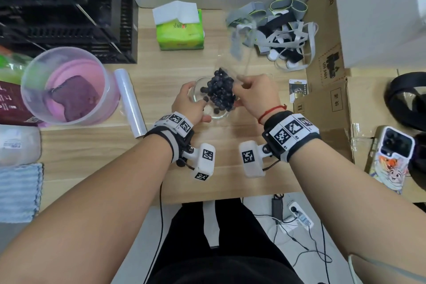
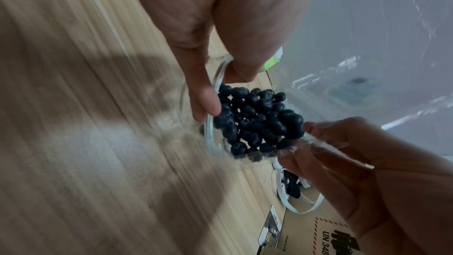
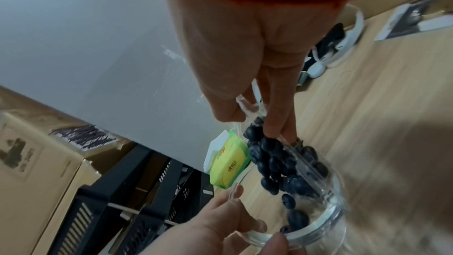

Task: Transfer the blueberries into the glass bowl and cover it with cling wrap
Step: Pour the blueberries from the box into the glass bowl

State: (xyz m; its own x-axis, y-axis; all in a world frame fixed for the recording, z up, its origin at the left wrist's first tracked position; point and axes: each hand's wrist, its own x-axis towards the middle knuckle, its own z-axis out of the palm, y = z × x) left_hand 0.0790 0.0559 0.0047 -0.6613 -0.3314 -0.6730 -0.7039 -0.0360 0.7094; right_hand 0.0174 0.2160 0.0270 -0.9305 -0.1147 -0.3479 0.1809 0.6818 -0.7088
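- On the wooden table (image 1: 87, 145), far left, a cling wrap roll (image 1: 130, 102) lies beside a translucent bucket (image 1: 66, 85).
- At centre, the left hand (image 1: 187, 105) curls round the near-left rim of the glass bowl (image 1: 198, 90).
- Above the bowl, blueberries (image 1: 220, 92) spill from a tilted clear plastic container (image 1: 237, 71), its edges blurred, apparently a clamshell.
- Right of it, the right hand (image 1: 255, 94) pinches that container.

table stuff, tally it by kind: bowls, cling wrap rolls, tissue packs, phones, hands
glass bowl: 1
cling wrap roll: 1
tissue pack: 1
phone: 1
hands: 2, left hand and right hand
total: 6
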